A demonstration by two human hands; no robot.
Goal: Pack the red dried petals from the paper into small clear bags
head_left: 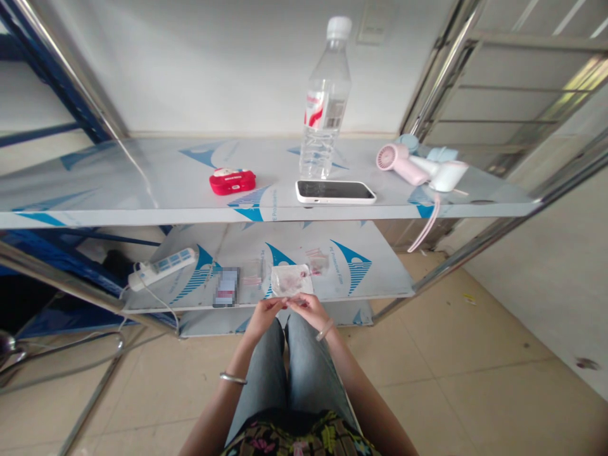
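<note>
Both of my hands meet over my knees in front of a metal shelf rack. My left hand [264, 315] and my right hand [310, 308] each pinch the lower edge of a small clear plastic bag [291, 279] with something pinkish inside. The bag is held up just in front of the lower shelf [380, 278]. Each wrist wears a bangle.
On the upper shelf [95, 196] lie a red case [232, 180], a phone [335, 191], a water bottle [325, 101] and a pink and white hair dryer [418, 166]. The lower shelf holds a power strip [164, 266] and more small bags [317, 260]. Tiled floor lies to the right.
</note>
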